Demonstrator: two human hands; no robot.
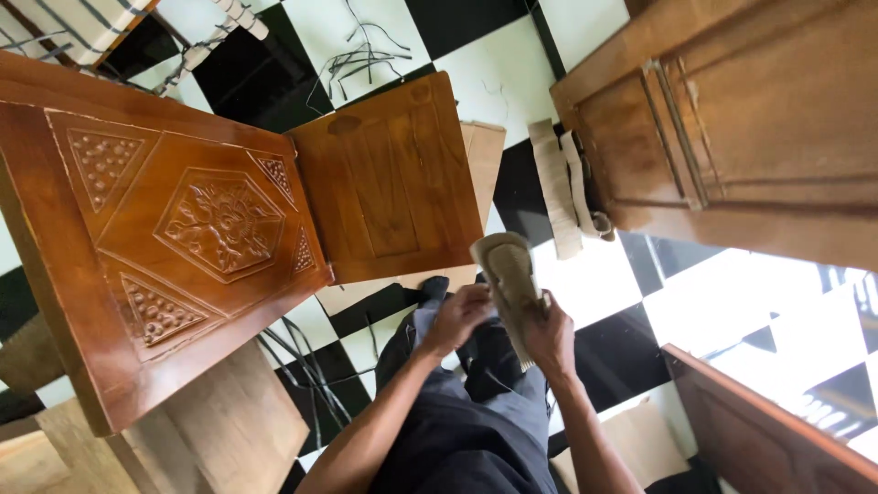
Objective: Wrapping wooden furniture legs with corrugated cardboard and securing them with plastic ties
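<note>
My left hand (457, 316) and my right hand (551, 338) both grip a folded sheet of worn beige sandpaper (508, 279) above my lap. The left hand pinches its lower left edge; the right hand holds its right side from behind. Just beyond the sandpaper stands a small plain varnished wooden door panel (389, 178), and to its left a large carved wooden panel (174, 238) with a flower hexagon and studded triangles. I sit on the floor in dark trousers (466, 430).
A wooden cabinet (732, 119) stands at the right, with folded sandpaper strips (562, 187) at its foot. Black strap offcuts (361, 59) lie on the black-and-white tiled floor (604, 284). Pale boards (229, 421) lie lower left, another wooden piece (768, 430) lower right.
</note>
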